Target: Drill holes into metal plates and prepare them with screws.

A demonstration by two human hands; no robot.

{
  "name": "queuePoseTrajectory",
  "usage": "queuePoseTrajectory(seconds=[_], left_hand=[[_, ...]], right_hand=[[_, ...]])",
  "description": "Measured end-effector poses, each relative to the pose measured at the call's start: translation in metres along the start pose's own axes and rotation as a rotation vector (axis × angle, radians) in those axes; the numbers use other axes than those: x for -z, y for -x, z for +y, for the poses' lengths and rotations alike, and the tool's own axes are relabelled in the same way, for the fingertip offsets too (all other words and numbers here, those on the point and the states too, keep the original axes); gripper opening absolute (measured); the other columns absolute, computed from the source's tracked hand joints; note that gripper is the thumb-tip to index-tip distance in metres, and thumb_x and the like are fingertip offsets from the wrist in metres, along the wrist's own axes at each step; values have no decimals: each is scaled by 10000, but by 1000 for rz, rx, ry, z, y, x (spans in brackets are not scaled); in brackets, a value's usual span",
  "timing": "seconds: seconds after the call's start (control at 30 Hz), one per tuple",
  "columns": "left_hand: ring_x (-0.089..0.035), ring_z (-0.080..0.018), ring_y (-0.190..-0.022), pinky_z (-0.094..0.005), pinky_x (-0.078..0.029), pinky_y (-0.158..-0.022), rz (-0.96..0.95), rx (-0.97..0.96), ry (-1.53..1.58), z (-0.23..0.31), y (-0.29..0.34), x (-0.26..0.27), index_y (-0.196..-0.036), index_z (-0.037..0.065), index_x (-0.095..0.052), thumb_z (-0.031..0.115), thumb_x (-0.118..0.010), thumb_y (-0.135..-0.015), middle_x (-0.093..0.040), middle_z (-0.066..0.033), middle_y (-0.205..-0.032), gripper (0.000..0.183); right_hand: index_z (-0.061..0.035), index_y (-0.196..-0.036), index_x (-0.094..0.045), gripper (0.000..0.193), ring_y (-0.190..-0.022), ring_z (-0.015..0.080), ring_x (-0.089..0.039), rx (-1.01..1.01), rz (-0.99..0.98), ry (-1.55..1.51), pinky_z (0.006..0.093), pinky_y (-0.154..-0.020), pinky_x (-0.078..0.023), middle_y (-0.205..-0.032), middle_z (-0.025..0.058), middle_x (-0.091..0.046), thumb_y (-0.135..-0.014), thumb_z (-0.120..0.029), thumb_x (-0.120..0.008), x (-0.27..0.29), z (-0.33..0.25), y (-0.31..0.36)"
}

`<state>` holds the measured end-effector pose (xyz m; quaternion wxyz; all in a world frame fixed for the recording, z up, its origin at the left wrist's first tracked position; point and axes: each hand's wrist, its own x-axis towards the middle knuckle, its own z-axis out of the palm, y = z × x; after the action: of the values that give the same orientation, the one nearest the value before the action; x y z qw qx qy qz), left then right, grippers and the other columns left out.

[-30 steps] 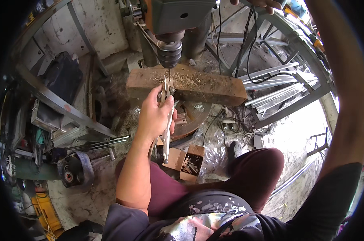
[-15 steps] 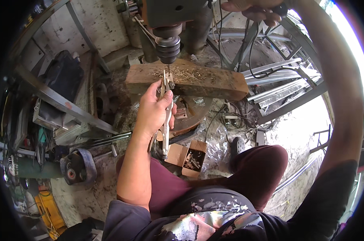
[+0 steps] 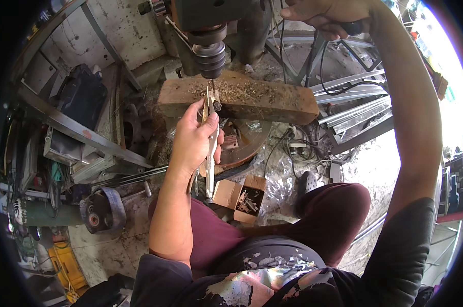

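Observation:
My left hand (image 3: 193,134) is closed round a pair of silver locking pliers (image 3: 211,161), their handles slanting down toward my lap. Their jaws hold a small metal piece (image 3: 216,96) on top of a thick wooden block (image 3: 272,105), right at the drill bit. Above it hangs the ridged chuck (image 3: 209,60) of a drill press (image 3: 206,15). Whether the bit is inside the metal is too small to tell. At the upper right my right hand (image 3: 326,15) grips the black knob (image 3: 352,28) of the press's handle; the rest of that handle is out of sight.
Wood shavings cover the block, which lies over a round metal base (image 3: 254,146). Near my legs stands an open cardboard box (image 3: 226,193) of small metal parts. Metal bars (image 3: 354,112) and cables lie to the right. A steel frame (image 3: 83,133) and a grinder-like wheel (image 3: 96,217) are left.
My right hand and the black knob have come slightly nearer, and my right forearm has swung inward. My left hand keeps its hold on the pliers. The whole view has shifted a little.

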<state>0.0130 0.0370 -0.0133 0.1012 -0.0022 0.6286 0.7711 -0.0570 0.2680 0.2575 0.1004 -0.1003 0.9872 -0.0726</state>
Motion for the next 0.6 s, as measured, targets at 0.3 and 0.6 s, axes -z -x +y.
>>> queuePoseTrajectory(seconds=[0.3, 0.6], left_hand=[[-547, -180, -410, -329, -447, -372, -13, -6, 21, -3, -1, 2, -1536, 47, -401, 191, -601, -1061, -601, -102, -696, 535], [-543, -178, -411, -331, -455, -373, -8, -15, 28, -2, 0, 3, -1534, 48, -407, 187, -583, -1068, -595, -101, -704, 518]], right_hand=[[-37, -787, -597, 318, -530, 139, -499, 49, 22, -230, 336, -509, -438, -632, 6, -493, -1026, -236, -665, -6, 6, 3], [-26, -787, -601, 302, -504, 131, -481, 89, 23, -368, 322, -485, -414, -610, -18, -459, -1031, -195, -653, -13, 16, -5]])
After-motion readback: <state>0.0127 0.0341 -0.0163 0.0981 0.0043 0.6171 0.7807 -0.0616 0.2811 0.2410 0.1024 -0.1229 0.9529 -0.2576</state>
